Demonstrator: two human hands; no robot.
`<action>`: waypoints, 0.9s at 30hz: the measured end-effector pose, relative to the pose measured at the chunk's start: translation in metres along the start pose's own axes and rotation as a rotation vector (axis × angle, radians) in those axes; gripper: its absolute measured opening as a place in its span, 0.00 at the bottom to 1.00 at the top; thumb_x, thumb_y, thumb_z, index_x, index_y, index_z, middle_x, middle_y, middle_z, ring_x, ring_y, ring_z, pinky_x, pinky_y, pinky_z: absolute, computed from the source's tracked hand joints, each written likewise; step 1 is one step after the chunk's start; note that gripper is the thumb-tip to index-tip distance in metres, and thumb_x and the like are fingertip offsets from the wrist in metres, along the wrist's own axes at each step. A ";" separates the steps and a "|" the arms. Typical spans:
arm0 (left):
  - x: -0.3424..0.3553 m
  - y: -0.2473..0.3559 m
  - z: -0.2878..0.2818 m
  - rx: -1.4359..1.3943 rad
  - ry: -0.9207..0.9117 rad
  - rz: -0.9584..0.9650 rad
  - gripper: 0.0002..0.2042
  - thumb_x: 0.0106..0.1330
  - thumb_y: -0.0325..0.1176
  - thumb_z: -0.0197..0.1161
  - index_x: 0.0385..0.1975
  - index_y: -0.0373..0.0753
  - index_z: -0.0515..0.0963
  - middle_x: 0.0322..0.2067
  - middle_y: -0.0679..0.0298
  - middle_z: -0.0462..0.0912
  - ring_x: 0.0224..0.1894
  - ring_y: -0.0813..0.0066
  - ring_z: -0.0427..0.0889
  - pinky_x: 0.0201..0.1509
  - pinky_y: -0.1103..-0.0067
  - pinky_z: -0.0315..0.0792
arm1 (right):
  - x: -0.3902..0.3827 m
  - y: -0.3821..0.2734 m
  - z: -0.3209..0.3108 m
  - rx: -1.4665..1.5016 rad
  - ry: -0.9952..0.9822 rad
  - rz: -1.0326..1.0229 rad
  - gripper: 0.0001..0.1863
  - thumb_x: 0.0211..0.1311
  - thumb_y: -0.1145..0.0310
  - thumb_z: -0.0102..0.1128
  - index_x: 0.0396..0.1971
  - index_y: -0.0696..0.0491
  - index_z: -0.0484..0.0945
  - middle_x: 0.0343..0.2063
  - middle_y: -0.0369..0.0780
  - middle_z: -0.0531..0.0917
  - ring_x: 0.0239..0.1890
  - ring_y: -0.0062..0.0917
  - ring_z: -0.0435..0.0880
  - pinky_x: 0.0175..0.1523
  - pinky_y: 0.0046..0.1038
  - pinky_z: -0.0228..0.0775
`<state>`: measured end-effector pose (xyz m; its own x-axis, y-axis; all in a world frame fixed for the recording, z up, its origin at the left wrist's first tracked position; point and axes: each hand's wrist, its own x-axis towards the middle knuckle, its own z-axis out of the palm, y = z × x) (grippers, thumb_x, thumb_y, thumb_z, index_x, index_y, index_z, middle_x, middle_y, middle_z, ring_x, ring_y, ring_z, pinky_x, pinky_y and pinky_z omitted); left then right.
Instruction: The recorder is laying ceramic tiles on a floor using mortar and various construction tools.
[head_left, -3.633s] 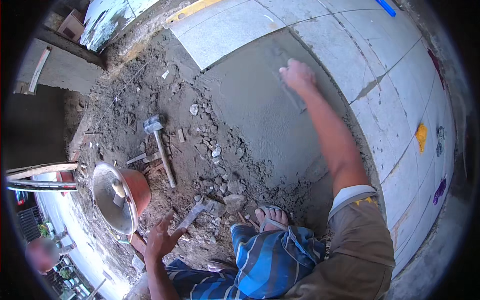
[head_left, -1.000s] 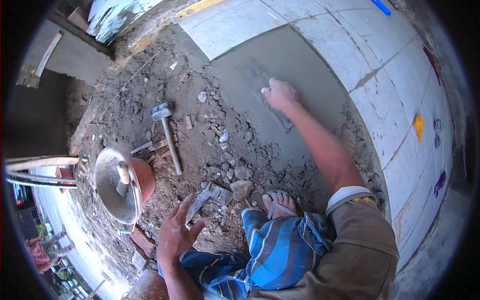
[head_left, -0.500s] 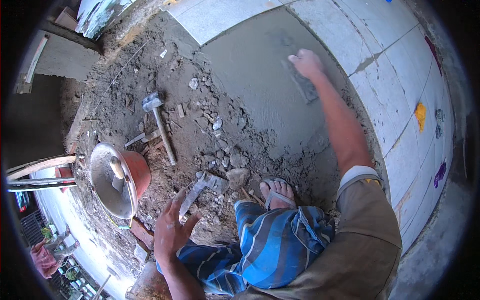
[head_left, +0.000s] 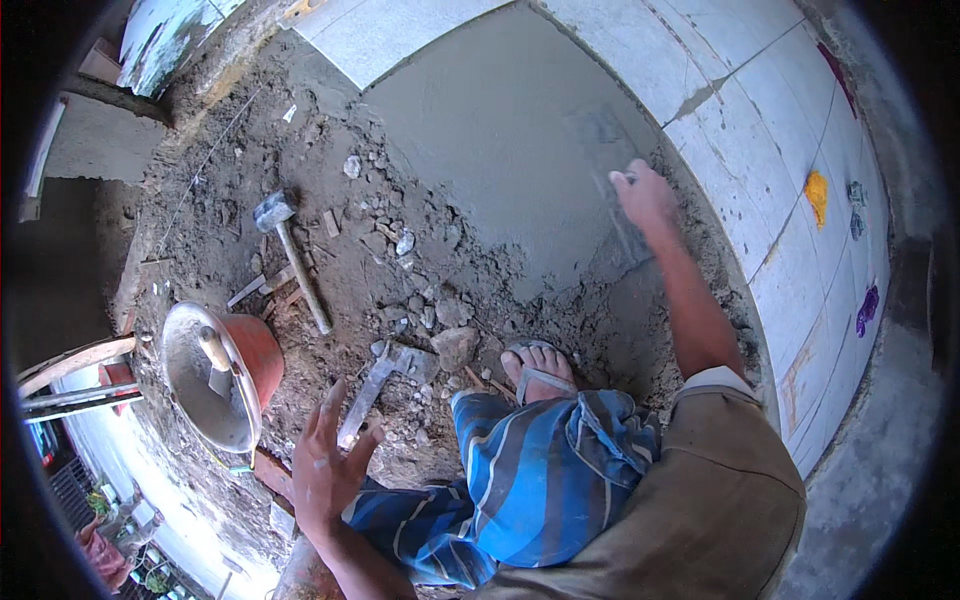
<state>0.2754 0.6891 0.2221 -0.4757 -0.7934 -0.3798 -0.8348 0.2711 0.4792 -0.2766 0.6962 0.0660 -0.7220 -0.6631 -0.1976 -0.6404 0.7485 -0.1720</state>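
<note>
While L hand (head_left: 330,475) hangs w/ grip apart, R hand (head_left: 647,203) is clamped on prob. a float (head_left: 630,240).

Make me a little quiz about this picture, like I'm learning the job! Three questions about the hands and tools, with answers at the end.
1. True or false: the left hand is empty.

2. Where does the mallet lie?
A) On the tiles
B) On the rough ground
C) Inside the bucket

3. Fill the gap: the flat tool on the smooth grey cement is held in the person's ______.

Key:
1. True
2. B
3. right hand
</note>
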 end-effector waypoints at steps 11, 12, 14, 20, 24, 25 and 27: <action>0.013 -0.014 0.013 0.001 -0.117 -0.044 0.35 0.67 0.44 0.72 0.70 0.35 0.68 0.59 0.41 0.80 0.57 0.42 0.82 0.59 0.57 0.77 | -0.083 -0.107 0.040 -0.043 -0.347 -0.403 0.24 0.72 0.45 0.57 0.52 0.51 0.77 0.39 0.49 0.89 0.46 0.48 0.89 0.51 0.51 0.79; 0.015 -0.016 0.014 0.004 -0.120 -0.047 0.35 0.67 0.44 0.72 0.70 0.35 0.68 0.59 0.41 0.80 0.57 0.42 0.82 0.59 0.57 0.77 | -0.067 -0.099 0.033 -0.008 -0.345 -0.337 0.24 0.72 0.45 0.56 0.52 0.51 0.77 0.39 0.49 0.89 0.46 0.47 0.89 0.51 0.51 0.79; 0.013 -0.016 0.015 -0.044 -0.066 -0.042 0.35 0.65 0.41 0.72 0.70 0.36 0.69 0.59 0.42 0.80 0.57 0.42 0.82 0.59 0.56 0.77 | -0.028 -0.089 0.015 -0.086 -0.263 -0.204 0.21 0.71 0.49 0.59 0.52 0.50 0.79 0.43 0.48 0.89 0.47 0.47 0.89 0.52 0.52 0.80; 0.013 -0.001 0.011 -0.034 -0.040 -0.029 0.35 0.65 0.43 0.73 0.70 0.38 0.69 0.58 0.42 0.80 0.57 0.40 0.82 0.58 0.56 0.77 | 0.071 0.013 0.012 0.000 0.142 0.012 0.24 0.68 0.43 0.61 0.44 0.51 0.80 0.42 0.49 0.88 0.51 0.48 0.86 0.53 0.46 0.78; 0.001 0.014 -0.001 -0.064 -0.004 -0.067 0.35 0.65 0.44 0.73 0.70 0.38 0.69 0.58 0.41 0.80 0.55 0.36 0.81 0.57 0.55 0.76 | 0.041 0.010 0.019 0.084 -0.032 -0.130 0.23 0.67 0.45 0.63 0.45 0.51 0.81 0.39 0.51 0.88 0.47 0.50 0.87 0.51 0.46 0.79; 0.000 0.017 -0.004 -0.069 0.006 -0.081 0.35 0.65 0.44 0.73 0.70 0.38 0.69 0.58 0.41 0.80 0.55 0.36 0.81 0.57 0.55 0.76 | 0.012 0.007 0.028 0.121 -0.073 -0.180 0.24 0.67 0.44 0.63 0.46 0.51 0.82 0.38 0.52 0.88 0.46 0.50 0.88 0.49 0.47 0.79; -0.002 0.018 -0.007 0.017 0.004 -0.089 0.36 0.64 0.45 0.74 0.70 0.39 0.69 0.57 0.41 0.81 0.55 0.36 0.81 0.55 0.55 0.77 | -0.059 -0.014 0.039 0.070 -0.189 -0.267 0.24 0.67 0.46 0.63 0.49 0.51 0.80 0.39 0.53 0.88 0.44 0.52 0.88 0.47 0.53 0.78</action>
<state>0.2635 0.6919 0.2376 -0.3985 -0.8170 -0.4168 -0.8781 0.2087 0.4305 -0.2151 0.7251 0.0426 -0.4656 -0.8285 -0.3112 -0.7762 0.5512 -0.3060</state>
